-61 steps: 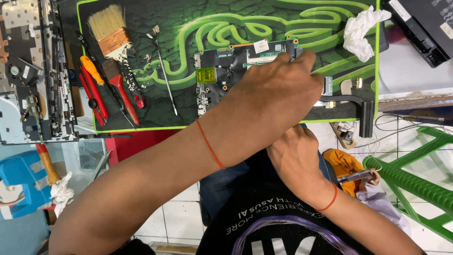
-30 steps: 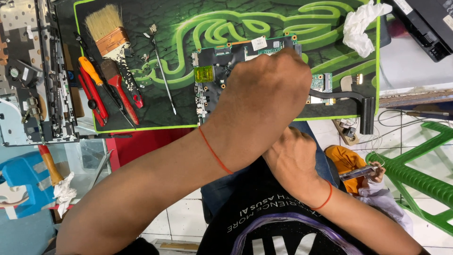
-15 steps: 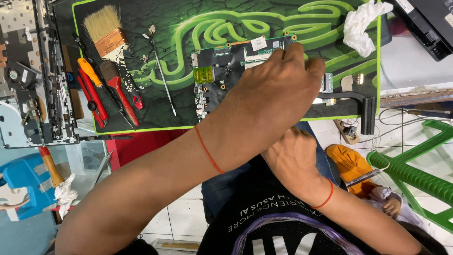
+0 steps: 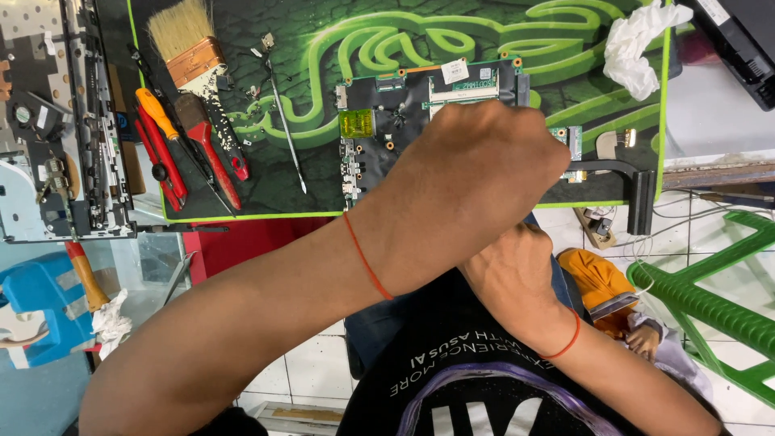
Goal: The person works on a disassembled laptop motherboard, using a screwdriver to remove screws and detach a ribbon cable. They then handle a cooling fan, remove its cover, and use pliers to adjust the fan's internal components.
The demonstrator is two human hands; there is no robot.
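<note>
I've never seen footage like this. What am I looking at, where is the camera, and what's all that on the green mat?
The camera sits on a person's head and looks down at their own two bare hands. The left hand is closed in a fist over a dark circuit board; the right hand is tucked below it. What either one holds is hidden. The board lies on a black-and-green mat. Left of it are a paintbrush, red-handled pliers, an orange-handled screwdriver and a thin metal probe. A crumpled white tissue sits at the mat's top right corner.
</note>
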